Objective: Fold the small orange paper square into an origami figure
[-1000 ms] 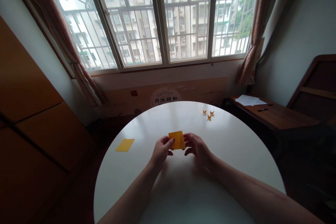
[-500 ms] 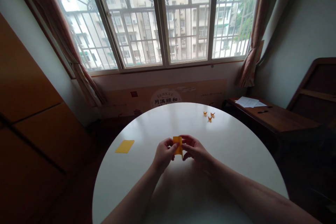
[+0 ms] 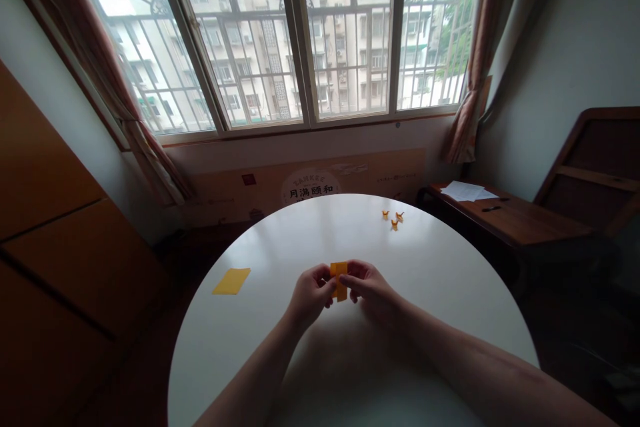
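Observation:
A small folded piece of yellow-orange paper [image 3: 339,270] is held upright just above the white round table [image 3: 300,233]. My left hand [image 3: 314,290] pinches its left side, thumb on the near face. My right hand [image 3: 369,282] grips the right side, its thumb pressed on the paper's front. The fingers behind the paper are partly hidden. Over to the left lies a flat yellow sheet of paper [image 3: 231,281], apart from both hands. Three small folded paper figures [image 3: 395,225] stand together toward the far right of the table.
To the right, a low wooden bench [image 3: 535,223] carries white papers [image 3: 465,191] and a small dark object [image 3: 491,209]. An orange-brown cabinet [image 3: 55,213] stands at the left. Beyond the table is a barred window [image 3: 345,60] between tied curtains [image 3: 467,107].
My right hand has closed in on the folded paper, its thumb now on the front. The whole view has shifted slightly, so the surroundings sit a little further left.

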`<state>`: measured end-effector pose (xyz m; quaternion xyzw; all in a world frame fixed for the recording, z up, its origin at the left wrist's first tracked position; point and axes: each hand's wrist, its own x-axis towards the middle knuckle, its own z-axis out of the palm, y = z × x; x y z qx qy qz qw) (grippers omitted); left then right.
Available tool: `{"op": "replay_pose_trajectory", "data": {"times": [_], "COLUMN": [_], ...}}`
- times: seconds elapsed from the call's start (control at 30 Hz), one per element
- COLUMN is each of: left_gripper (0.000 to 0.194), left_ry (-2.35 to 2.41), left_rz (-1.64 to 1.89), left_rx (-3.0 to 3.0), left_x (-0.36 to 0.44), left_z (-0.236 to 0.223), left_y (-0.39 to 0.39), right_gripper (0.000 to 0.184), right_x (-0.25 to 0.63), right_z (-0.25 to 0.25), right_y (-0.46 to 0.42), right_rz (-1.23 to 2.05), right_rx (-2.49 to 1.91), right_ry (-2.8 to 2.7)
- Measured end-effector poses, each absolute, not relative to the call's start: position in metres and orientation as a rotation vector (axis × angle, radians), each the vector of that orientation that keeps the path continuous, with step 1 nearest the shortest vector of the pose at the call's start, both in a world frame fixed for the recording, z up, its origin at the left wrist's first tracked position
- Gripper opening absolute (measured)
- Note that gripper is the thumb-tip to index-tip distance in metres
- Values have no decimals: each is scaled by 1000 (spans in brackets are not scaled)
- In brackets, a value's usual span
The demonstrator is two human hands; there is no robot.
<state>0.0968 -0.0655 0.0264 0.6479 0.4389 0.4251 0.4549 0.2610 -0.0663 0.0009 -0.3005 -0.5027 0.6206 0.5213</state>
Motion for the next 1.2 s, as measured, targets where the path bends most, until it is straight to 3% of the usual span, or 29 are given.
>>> {"op": "replay_pose_trajectory", "data": {"times": [0.3,0.83,1.2], "left_gripper": [30,24,31], "left_ry": [1077,1184,1151], "left_rz": [1001,1065,1040], "left_rx": [1650,1687,1630], "left_x": [90,89,90], "left_z": [35,39,40], "left_y": [-66,-66,-66], "right_gripper": [34,35,41], "right_x": [261,258,262], "right_z": [3,-3,11], "right_y": [-68,-69,-74], "right_rz": [1456,1406,1404], "right_rx": [-761,-787,-805], "right_ry": [-1132,-1173,-1192]}}
